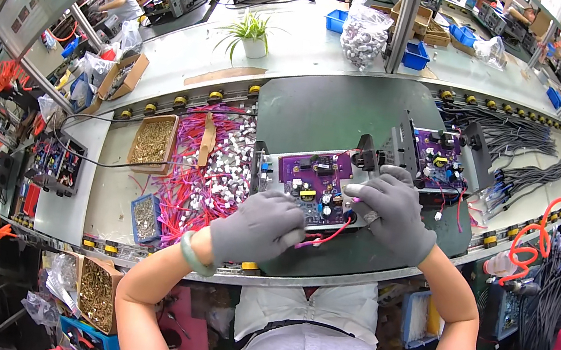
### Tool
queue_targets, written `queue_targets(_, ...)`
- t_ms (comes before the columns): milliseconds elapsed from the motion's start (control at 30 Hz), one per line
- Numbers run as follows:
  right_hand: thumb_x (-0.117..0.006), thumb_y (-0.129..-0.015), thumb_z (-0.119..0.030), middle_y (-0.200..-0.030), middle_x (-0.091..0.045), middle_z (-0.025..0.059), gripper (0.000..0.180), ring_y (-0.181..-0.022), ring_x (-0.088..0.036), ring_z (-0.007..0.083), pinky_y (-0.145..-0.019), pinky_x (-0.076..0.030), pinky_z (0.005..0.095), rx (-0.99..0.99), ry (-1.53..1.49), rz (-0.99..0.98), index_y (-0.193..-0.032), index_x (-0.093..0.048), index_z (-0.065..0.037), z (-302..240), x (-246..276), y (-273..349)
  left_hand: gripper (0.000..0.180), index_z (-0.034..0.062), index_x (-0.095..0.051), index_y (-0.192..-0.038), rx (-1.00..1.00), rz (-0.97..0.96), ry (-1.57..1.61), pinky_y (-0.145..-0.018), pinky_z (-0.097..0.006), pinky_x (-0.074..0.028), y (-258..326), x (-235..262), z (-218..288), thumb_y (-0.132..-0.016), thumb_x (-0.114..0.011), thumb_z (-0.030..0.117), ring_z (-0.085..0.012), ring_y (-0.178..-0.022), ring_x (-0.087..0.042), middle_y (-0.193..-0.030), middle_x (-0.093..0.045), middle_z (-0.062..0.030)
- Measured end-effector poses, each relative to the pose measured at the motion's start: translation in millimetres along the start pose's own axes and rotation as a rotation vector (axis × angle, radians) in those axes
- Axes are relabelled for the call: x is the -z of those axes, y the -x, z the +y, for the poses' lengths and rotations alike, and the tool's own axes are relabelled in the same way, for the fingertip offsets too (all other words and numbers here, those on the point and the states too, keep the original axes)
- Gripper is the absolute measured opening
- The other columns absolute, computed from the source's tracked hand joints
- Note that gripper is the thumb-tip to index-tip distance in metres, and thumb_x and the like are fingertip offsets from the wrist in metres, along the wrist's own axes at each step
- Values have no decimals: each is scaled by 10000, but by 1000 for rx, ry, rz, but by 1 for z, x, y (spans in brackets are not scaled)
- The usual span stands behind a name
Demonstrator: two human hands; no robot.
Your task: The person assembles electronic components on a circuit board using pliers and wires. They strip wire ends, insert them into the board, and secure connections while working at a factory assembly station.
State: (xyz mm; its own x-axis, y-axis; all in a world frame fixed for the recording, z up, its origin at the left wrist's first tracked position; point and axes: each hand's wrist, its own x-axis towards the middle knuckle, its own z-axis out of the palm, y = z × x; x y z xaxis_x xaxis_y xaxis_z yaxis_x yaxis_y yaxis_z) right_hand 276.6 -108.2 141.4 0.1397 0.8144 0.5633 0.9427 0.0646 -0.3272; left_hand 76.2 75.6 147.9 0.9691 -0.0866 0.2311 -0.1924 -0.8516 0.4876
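A chassis with a purple circuit board [318, 174] lies in front of me on the green work board [313, 110]. My left hand [261, 224], in a grey glove, is closed at the chassis's near left corner. Its fingertips meet the end of a red wire [326, 240] that loops out from the chassis front. Over the right side of the same chassis, my gloved right hand [393, 212] is closed in a pinch. A bit of pink shows at its fingertips, too small to name. A second chassis with a purple board [439, 157] stands just beyond that hand.
Left of the work board lie a heap of pink and red wires with white connectors [224, 158], a carton of brass-coloured parts [152, 141] and a blue tray [146, 218]. Black cables [523, 141] lie right. An orange coiled hose [546, 227] hangs there. A potted plant [254, 41] stands behind.
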Motion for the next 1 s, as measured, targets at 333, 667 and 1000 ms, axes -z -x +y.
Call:
queue_targets(333, -733, -816, -175, -744, -664, 11, 116, -794, -686, 198, -1042, -411, 412, 41, 129, -47, -928, -718, -204, 8, -25, -26, 357, 138, -686, -956, 116, -336, -356, -697, -424, -539, 19, 43, 43, -860, -697, 482, -339, -716, -684, -582, -579, -110)
queue_targets(667, -747, -785, -205, -715, -655, 50, 128, -711, -664, 245, -983, -451, 442, -23, 84, 23, -839, -666, -122, 20, -32, -22, 150, 120, -664, -869, -148, 183, -588, -820, -427, -486, -85, 14, 1, -792, -722, 235, -263, -811, -645, -827, -621, -65)
queue_targets(1000, -738, -811, -170, -690, -664, 65, 61, -674, -661, 256, -947, -474, 429, -73, -125, 154, -849, -715, -130, 15, -26, -19, 200, 56, -721, -933, 268, 56, 132, -748, -436, -526, -75, -14, -21, -866, -660, 234, -345, -798, -667, -843, -688, -158)
